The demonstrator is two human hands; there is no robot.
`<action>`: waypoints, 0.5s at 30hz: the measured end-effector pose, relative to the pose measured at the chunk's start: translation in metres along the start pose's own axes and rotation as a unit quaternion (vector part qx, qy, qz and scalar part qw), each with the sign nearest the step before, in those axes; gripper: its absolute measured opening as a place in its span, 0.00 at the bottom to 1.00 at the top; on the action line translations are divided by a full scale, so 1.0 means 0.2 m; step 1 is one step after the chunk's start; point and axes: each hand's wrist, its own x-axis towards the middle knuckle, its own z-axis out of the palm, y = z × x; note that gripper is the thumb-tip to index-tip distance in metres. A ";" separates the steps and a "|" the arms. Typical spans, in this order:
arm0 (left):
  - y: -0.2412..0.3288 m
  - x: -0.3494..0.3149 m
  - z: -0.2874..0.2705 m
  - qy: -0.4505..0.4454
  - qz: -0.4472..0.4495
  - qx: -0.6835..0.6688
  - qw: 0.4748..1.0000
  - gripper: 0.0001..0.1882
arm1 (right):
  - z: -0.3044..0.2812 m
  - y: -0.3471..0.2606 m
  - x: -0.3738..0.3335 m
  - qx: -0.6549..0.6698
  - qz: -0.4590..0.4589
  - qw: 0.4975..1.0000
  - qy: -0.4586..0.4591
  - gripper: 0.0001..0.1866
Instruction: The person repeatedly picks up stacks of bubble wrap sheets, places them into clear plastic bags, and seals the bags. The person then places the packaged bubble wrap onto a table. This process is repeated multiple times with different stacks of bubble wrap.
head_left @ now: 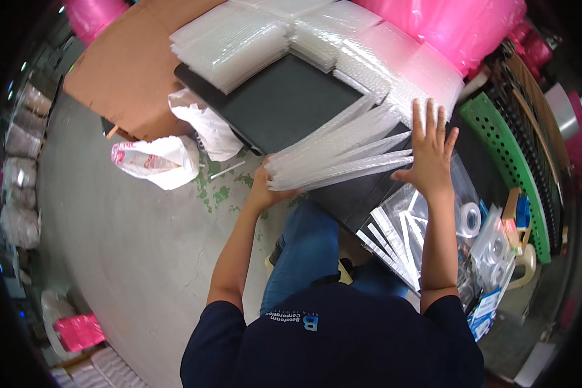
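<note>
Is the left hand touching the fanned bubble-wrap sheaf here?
Touching. The head view shows the left hand closed on the left end of the bubble-wrap sheaf, with no gap between them.

We are holding both bare arms out ahead, the left forearm (236, 244) slanting inward, the right forearm (438, 242) running nearly straight. Our left hand (262, 189) is gripping, its fingers mostly hidden; our right hand (430, 161) is showing its back, fingers splayed wide.
</note>
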 end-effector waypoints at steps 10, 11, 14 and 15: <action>0.10 -0.01 0.11 0.317 0.175 0.023 0.932 0.48 | 0.33 -0.30 0.12 0.136 -0.318 0.938 0.008 0.49; 0.15 -0.06 0.14 0.337 0.166 0.066 0.925 0.46 | 0.34 -0.31 0.11 0.140 -0.314 0.939 0.020 0.44; 0.15 -0.14 0.33 0.390 0.145 0.066 0.907 0.39 | 0.34 -0.33 0.12 0.129 -0.304 0.942 0.056 0.44; 0.15 -0.14 0.38 0.406 0.140 0.043 0.902 0.37 | 0.34 -0.33 0.13 0.125 -0.303 0.944 0.040 0.44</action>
